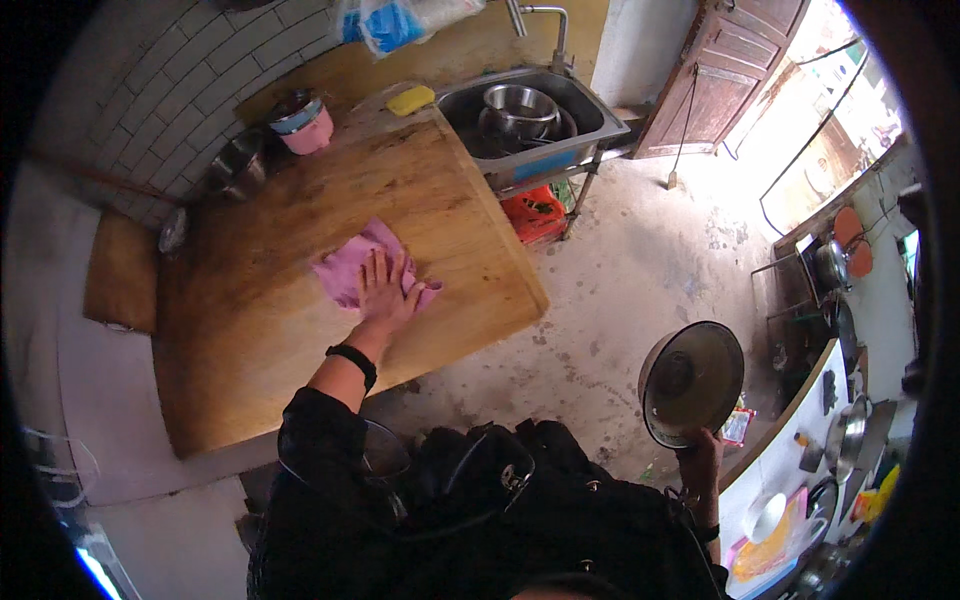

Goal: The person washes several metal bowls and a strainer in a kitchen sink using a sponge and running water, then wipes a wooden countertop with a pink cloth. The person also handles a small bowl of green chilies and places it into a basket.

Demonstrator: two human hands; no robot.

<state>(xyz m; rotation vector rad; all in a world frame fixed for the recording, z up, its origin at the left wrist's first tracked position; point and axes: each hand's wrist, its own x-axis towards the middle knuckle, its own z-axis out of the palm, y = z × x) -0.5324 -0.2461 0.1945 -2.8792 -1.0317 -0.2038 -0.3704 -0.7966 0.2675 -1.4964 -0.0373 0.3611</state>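
Observation:
My left hand point(387, 289) lies flat, fingers spread, pressing a pink cloth point(349, 266) against a large wooden board point(450, 195). The cloth is rumpled and spreads out past the fingertips and beside the thumb. Darker, damp-looking patches mark the wood towards the back and left. On the other side, my right hand point(699, 450) grips the near rim of a round, dark-rimmed basin point(691, 382). It is held tilted over the floor, with its inside facing me.
Behind the board stands a steel sink point(469, 142) holding metal bowls point(521, 105). A pink container point(304, 131), a metal pot point(240, 165) and a yellow sponge point(410, 100) line the board's back. A red bag point(534, 214) sits under the sink. Cookware crowds a white counter point(787, 442) at right.

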